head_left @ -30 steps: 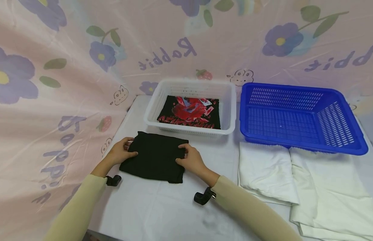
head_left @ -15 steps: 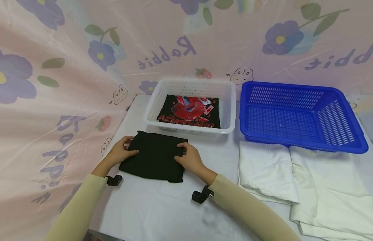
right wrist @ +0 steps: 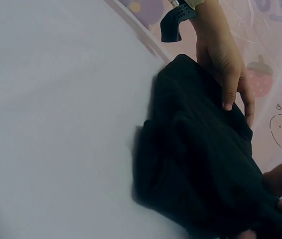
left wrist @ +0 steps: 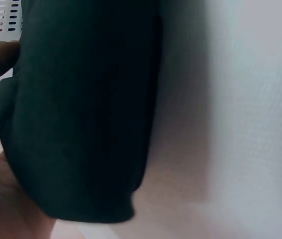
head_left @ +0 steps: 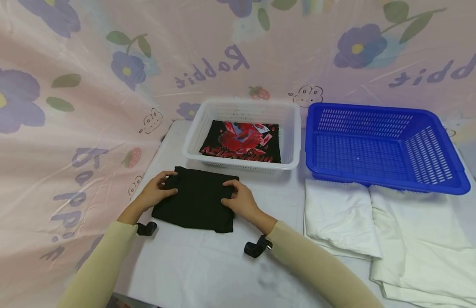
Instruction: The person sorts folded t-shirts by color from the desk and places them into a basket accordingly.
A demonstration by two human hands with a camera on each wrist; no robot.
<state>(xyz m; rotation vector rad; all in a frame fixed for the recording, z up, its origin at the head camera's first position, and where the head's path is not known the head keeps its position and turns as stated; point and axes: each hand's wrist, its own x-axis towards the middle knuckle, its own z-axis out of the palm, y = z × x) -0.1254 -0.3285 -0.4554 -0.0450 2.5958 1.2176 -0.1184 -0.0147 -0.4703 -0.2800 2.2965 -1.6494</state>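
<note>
A folded black garment (head_left: 197, 199) lies on the white-covered table, its kind not clear from what shows. My left hand (head_left: 155, 192) holds its left edge, thumb on top and fingers at the upper left corner. At the opposite edge my right hand (head_left: 242, 200) grips the cloth between thumb and fingers; some fingertips are hidden. The right wrist view shows the black garment (right wrist: 196, 144) with thick folded layers along its near side, and the left hand (right wrist: 225, 64) on its far end. In the left wrist view, the black garment (left wrist: 81, 109) covers part of the left hand (left wrist: 11, 199).
Behind the garment stands a white basket (head_left: 241, 162) with a folded black shirt (head_left: 243, 141), printed in red, inside. A blue basket (head_left: 357, 158) is to its right. Folded white cloths (head_left: 339, 218) lie in front of the blue basket. A patterned curtain (head_left: 207, 47) hangs behind.
The left hand's fingers have slid slightly up and right over the garment's upper left corner. The right hand has shifted a little left. The garment stays nearly in place.
</note>
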